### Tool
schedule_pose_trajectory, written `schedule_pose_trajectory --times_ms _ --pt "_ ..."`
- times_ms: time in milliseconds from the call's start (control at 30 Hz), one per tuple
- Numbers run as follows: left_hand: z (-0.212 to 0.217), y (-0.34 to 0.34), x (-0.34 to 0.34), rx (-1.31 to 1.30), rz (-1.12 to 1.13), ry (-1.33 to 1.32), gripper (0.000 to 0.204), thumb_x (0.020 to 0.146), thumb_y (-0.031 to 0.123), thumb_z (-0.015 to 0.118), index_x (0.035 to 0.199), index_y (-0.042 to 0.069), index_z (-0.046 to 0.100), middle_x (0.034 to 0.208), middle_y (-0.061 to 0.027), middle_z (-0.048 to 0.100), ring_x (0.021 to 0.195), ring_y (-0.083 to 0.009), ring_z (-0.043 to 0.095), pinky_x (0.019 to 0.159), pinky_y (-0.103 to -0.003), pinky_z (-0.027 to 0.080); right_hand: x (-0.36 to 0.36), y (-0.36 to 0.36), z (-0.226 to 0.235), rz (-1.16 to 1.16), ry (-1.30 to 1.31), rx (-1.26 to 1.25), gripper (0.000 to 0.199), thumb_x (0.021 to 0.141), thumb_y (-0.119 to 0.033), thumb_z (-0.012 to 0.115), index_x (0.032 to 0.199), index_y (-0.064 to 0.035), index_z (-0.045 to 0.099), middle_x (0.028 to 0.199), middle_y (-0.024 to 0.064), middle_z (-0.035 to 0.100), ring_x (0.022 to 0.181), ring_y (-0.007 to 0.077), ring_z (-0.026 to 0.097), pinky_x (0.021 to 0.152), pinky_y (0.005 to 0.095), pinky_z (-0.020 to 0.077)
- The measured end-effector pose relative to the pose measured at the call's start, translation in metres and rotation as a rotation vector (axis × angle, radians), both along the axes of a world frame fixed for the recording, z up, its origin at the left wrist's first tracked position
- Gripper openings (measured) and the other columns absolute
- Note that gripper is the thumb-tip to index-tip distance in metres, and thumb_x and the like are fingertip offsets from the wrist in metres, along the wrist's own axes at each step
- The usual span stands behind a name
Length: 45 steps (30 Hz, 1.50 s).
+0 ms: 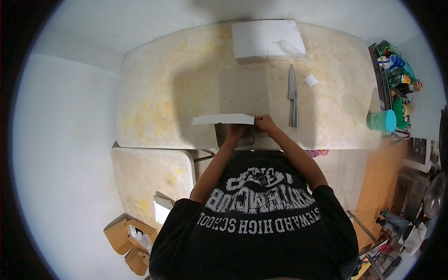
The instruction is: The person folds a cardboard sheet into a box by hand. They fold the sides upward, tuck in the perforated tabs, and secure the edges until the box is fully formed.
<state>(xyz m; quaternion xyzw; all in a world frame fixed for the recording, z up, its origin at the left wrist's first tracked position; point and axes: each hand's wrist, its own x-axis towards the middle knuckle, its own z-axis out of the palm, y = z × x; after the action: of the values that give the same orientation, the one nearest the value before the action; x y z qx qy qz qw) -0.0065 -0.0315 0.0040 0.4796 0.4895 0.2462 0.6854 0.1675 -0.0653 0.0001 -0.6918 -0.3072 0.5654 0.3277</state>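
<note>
A partly folded cardboard box (243, 88) lies in front of me at the near edge of the table, its grey inner panel flat and a white flap (219, 120) standing up across it. My right hand (265, 124) is closed on the right end of that flap, fingertips pinching its corner. My left hand (236, 131) reaches in just behind the flap, over the dark hollow of the box; its fingers are hidden there. To the right of the box lies a kitchen knife (293, 95) with a metal handle, its blade pointing away from me.
A white stack of flat cardboard (266, 39) rests at the table's far edge. A small white paper square (311, 80) is beside the knife. A turquoise cup (382, 121) and a loaded rack (394, 77) stand at right. An open brown carton (126, 233) is at lower left.
</note>
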Motion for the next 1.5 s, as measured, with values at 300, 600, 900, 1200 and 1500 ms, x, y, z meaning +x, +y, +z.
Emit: schedule_pose_trajectory --times_ms 300,600,900,1200,1500 --pt "-0.014 0.001 -0.004 -0.073 0.065 0.05 0.043 0.077 0.017 0.074 0.117 0.005 0.062 0.113 -0.0066 0.066 0.102 -0.0186 0.061 0.087 -0.034 0.048 -0.002 -0.001 -0.017 0.0 0.112 0.019 0.022 0.08 -0.022 0.07 0.086 -0.001 0.073 0.07 0.0025 0.063 0.06 0.0127 0.057 0.052 0.0291 0.045" --pt "-0.012 0.005 -0.003 -0.067 -0.004 0.14 0.048 0.075 0.021 0.078 0.118 0.004 0.063 0.115 -0.0073 0.065 0.105 -0.0191 0.06 0.09 -0.034 0.047 0.002 -0.004 -0.02 -0.004 0.102 -0.022 0.02 0.085 -0.015 0.067 0.096 0.0011 0.072 0.082 0.0065 0.068 0.072 0.0146 0.064 0.066 0.0322 0.0539" --pt "-0.021 0.008 -0.004 -0.111 -0.01 0.152 0.042 0.084 0.024 0.073 0.12 0.004 0.063 0.116 -0.0074 0.065 0.104 -0.0189 0.06 0.09 -0.035 0.047 -0.003 -0.004 -0.034 -0.097 0.187 0.012 0.017 0.081 -0.011 0.068 0.094 -0.0004 0.073 0.079 0.0052 0.068 0.066 0.013 0.061 0.06 0.0293 0.0499" --pt "-0.049 0.012 -0.004 0.08 0.025 0.181 0.04 0.083 0.018 0.068 0.12 0.002 0.062 0.116 -0.0111 0.065 0.104 -0.0219 0.06 0.089 -0.037 0.047 -0.009 -0.001 -0.039 -0.078 -0.156 -0.037 0.027 0.075 -0.023 0.075 0.094 -0.0037 0.073 0.079 0.0092 0.071 0.067 0.0161 0.065 0.063 0.031 0.0514" --pt "-0.028 0.019 0.005 -0.024 -0.018 0.207 0.043 0.081 0.025 0.066 0.118 0.002 0.062 0.108 -0.0104 0.066 0.097 -0.0217 0.06 0.083 -0.036 0.047 -0.013 -0.016 0.001 0.001 -0.55 0.314 0.032 0.07 -0.027 0.079 0.088 -0.0037 0.068 0.071 0.0078 0.064 0.064 0.0174 0.063 0.062 0.0316 0.0499"
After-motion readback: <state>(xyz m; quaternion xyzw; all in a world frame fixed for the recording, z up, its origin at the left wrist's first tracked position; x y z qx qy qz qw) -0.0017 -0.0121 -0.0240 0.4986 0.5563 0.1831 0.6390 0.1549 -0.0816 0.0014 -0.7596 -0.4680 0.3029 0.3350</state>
